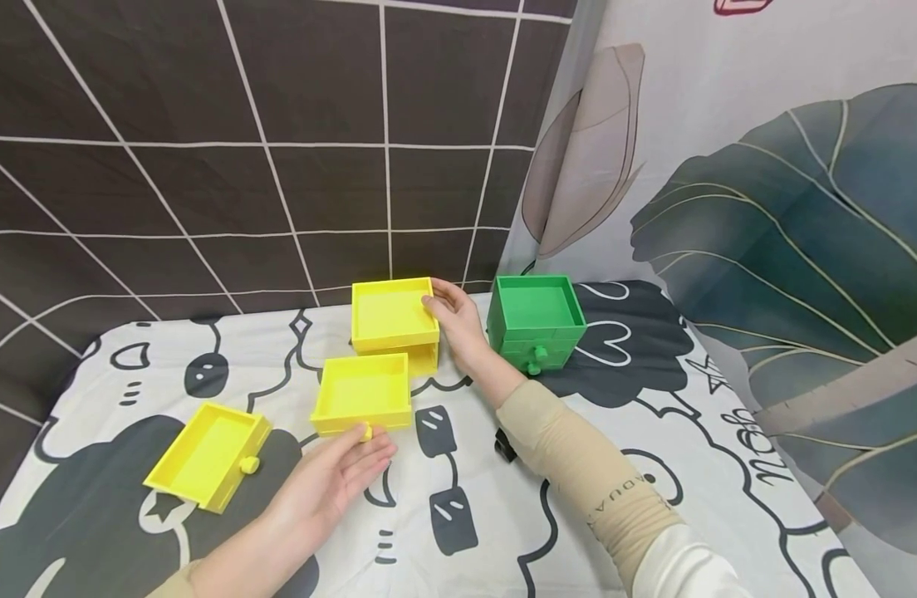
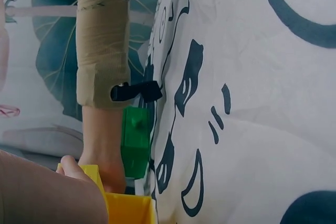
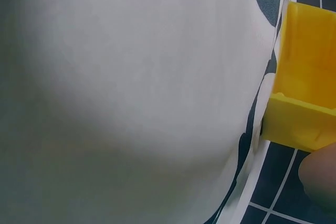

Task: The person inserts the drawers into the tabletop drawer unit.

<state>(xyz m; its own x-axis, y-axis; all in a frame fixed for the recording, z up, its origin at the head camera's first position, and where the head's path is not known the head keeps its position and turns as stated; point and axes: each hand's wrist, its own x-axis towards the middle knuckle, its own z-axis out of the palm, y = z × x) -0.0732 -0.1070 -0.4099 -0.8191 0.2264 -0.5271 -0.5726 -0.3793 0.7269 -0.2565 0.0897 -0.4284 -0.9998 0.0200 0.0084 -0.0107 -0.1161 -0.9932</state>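
Note:
My left hand (image 1: 324,482), palm turned up, pinches the small round knob of a shallow yellow drawer (image 1: 363,392). That drawer sits in front of a yellow mini cabinet (image 1: 391,316), whose lower slot shows open. At the cabinet's right side, my right hand (image 1: 462,324) grips it, thumb over the top rim; its other fingers are mostly hidden. In the right wrist view, part of the yellow cabinet (image 3: 304,121) shows beside a fingertip. A second yellow drawer (image 1: 204,453) lies tilted to the left with its knob facing right.
Right of my right hand stands a green mini cabinet (image 1: 536,307) with knobs on its front. A black-and-white cartoon cloth (image 1: 399,540) covers the table. A dark gridded backdrop (image 1: 316,191) rises behind, and a leaf-patterned curtain (image 1: 765,224) hangs to the right.

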